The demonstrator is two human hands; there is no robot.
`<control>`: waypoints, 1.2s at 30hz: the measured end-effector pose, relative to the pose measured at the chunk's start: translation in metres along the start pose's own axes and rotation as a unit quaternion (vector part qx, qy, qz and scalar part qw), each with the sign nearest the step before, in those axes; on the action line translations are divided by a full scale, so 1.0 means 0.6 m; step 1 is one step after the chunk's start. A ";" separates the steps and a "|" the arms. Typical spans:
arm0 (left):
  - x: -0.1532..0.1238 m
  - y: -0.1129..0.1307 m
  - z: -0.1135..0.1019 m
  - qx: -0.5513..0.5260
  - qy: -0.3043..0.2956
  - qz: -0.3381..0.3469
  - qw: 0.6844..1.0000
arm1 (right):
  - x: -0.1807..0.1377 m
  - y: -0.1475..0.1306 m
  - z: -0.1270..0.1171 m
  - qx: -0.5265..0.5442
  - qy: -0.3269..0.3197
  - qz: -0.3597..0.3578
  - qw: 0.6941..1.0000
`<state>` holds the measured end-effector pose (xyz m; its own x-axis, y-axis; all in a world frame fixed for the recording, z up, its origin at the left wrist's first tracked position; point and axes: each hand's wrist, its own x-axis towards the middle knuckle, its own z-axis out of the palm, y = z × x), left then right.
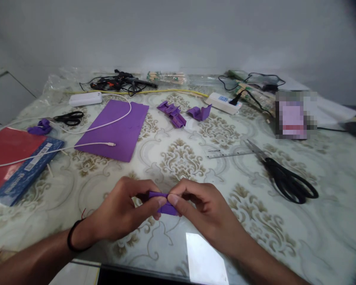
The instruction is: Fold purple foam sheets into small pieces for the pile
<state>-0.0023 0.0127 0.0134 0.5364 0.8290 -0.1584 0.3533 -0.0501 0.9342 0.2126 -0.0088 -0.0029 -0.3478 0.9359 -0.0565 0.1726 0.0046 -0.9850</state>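
Between my two hands, just above the front of the patterned table, is a small folded piece of purple paper [169, 209]. My left hand [133, 206] pinches its left side between thumb and fingers. From the other side my right hand [200, 208] grips it, the two thumbs nearly meeting on the top fold. Fingertips behind the paper are partly hidden. Farther back lie several folded purple paper pieces [173, 113] in a row, with one more folded piece [199, 113] to their right. Larger purple sheets [115, 130] rest flat on the left.
Large black-handled scissors [287, 180] lie open at right, touching a clear ruler [234, 154]. A red and blue packet [20, 162], smaller scissors [69, 118] and a white cable [86, 158] occupy the left. A power strip [224, 103] and black cables [121, 82] are at the back.
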 end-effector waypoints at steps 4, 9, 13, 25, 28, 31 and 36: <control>0.009 -0.006 0.004 -0.026 0.065 -0.012 0.997 | 0.003 0.001 0.000 0.003 -0.003 0.024 1.000; 0.016 -0.005 0.008 -0.118 0.096 0.004 0.988 | 0.003 0.002 0.006 -0.007 -0.018 0.021 1.000; 0.012 -0.009 0.010 -0.136 0.049 -0.032 0.989 | 0.001 0.007 0.009 -0.014 0.015 0.020 1.000; 0.003 -0.004 0.003 -0.207 -0.057 -0.066 0.974 | -0.003 0.003 0.006 -0.024 -0.050 -0.029 0.998; 0.004 -0.006 0.005 -0.273 -0.066 -0.094 0.955 | -0.005 0.004 0.011 -0.009 -0.051 -0.045 0.998; 0.004 -0.007 0.006 -0.278 -0.071 -0.119 0.950 | -0.005 0.005 0.015 -0.009 -0.050 -0.039 0.998; 0.005 -0.005 0.006 -0.242 -0.091 -0.120 0.958 | -0.005 0.005 0.013 0.024 -0.063 -0.033 0.997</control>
<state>0.0010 0.0131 0.0088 0.6248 0.6705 -0.4001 0.1108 0.4312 0.8954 0.2068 -0.0141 -0.0069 -0.4698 0.8828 -0.0088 0.1025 0.0447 -0.9937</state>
